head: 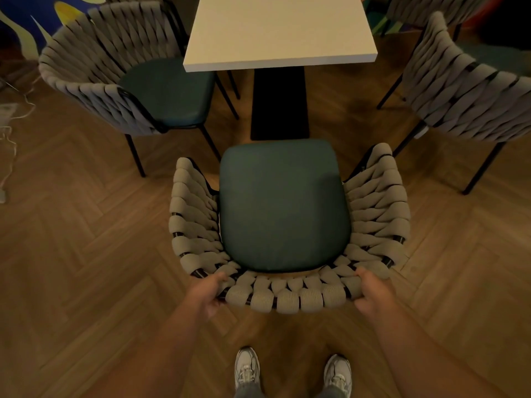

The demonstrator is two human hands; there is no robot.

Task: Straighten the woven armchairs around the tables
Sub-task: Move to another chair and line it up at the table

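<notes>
A woven armchair (pixel 283 202) with grey rope back and dark teal seat stands right in front of me, facing the white square table (pixel 278 33). Its seat front is just short of the table's black pedestal (pixel 277 104). My left hand (pixel 208 291) grips the left end of the curved backrest. My right hand (pixel 372 291) grips the right end of the same backrest. A second woven armchair (pixel 120 70) sits at the table's left side, turned at an angle. A third woven armchair (pixel 465 90) stands to the right, its back toward me.
The floor is herringbone wood. White cables and a plug (pixel 7 133) lie on the floor at the far left. More woven chairs (pixel 416 7) show beyond the table at the top. My two sneakers (pixel 293 372) stand behind the chair.
</notes>
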